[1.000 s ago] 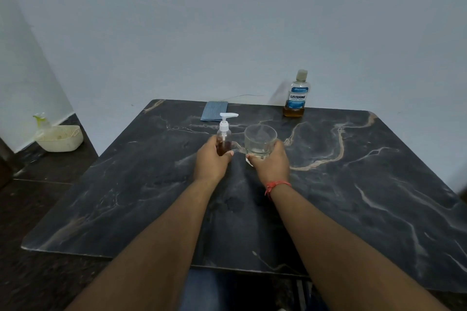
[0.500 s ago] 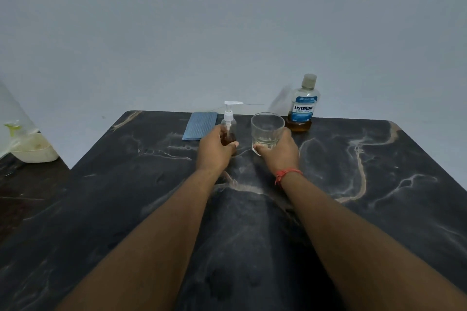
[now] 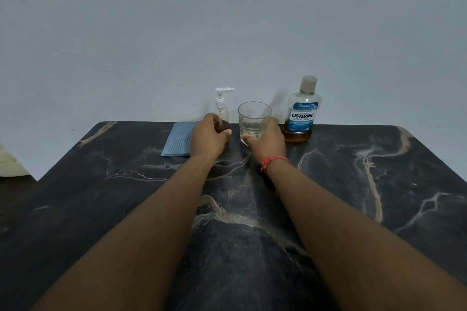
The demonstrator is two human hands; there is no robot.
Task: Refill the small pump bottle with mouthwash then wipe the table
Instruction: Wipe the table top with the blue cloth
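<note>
Gripping the pump bottle (image 3: 223,118), the left hand (image 3: 209,138) curls around its base; the right hand (image 3: 267,142) clasps a glass (image 3: 254,118) beside it. Mouthwash (image 3: 301,111) and cloth (image 3: 180,138) flank them on the surface (image 3: 353,184).

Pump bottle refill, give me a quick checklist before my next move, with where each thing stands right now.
1. Pump bottle held steady: ok, the left hand grips its lower part and it stands upright.
2. Pump head off for pouring: not ok, the white pump is on top.
3. Glass secured: ok, the right hand holds it upright on the table.
4. Mouthwash bottle within reach: ok, it stands just right of the glass, cap on.
5. Mouthwash left to pour: ok, only a low amber layer at its bottom.
6. Blue cloth ready for wiping: ok, it lies folded left of the left hand.
</note>
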